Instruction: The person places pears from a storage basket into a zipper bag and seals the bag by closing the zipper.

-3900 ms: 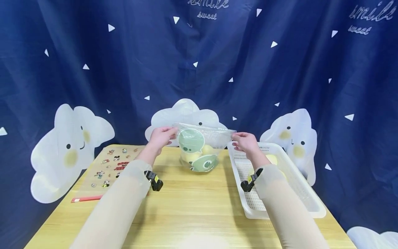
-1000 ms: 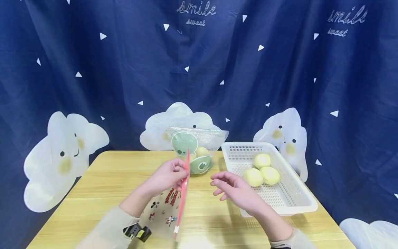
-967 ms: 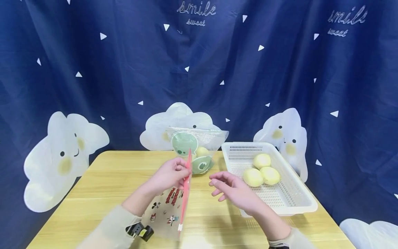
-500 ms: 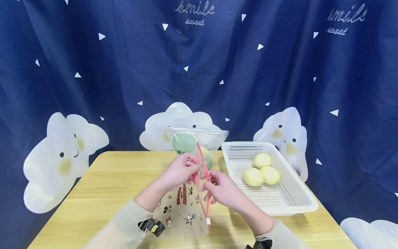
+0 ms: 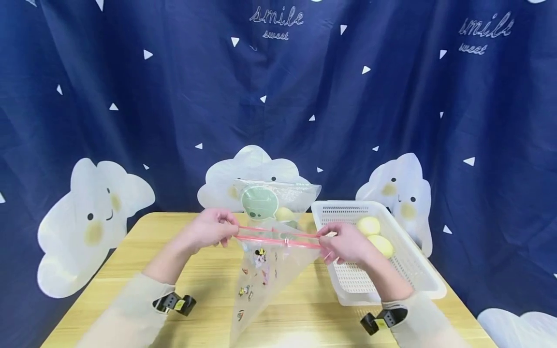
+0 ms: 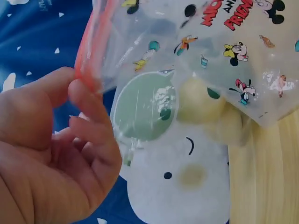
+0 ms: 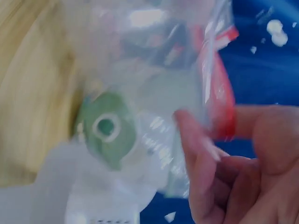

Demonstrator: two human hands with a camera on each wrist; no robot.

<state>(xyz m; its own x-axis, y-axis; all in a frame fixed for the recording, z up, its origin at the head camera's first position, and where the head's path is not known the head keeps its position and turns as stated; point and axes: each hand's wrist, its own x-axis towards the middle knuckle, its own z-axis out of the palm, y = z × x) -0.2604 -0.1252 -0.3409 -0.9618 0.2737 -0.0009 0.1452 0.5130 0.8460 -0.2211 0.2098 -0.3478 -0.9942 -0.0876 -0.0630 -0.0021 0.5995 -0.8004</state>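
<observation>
My left hand (image 5: 213, 228) and right hand (image 5: 345, 244) stretch a clear zipper bag (image 5: 265, 268) between them by its red-edged mouth. The bag carries small cartoon prints and red lettering, and its lower part hangs down to a point over the table. In the left wrist view, thumb and forefinger pinch the red zipper strip (image 6: 91, 51) at one end. The right wrist view is blurred; thumb and fingers pinch the strip's other end (image 7: 222, 98). Behind stands another clear bag (image 5: 259, 203) with green prints and yellow lemons (image 5: 285, 214) inside, partly hidden by the held bag.
A white perforated plastic basket (image 5: 419, 270) sits at the table's right side, with lemons (image 5: 380, 245) in it, partly covered by my right hand. The wooden table (image 5: 174, 285) extends to a dark blue curtain (image 5: 278, 121) with cloud prints at the back.
The bag with the red zipper was lying at left, then was lifted upright by the left hand. The right hand joined, and the strip has turned from lengthwise to crosswise as the hands spread apart.
</observation>
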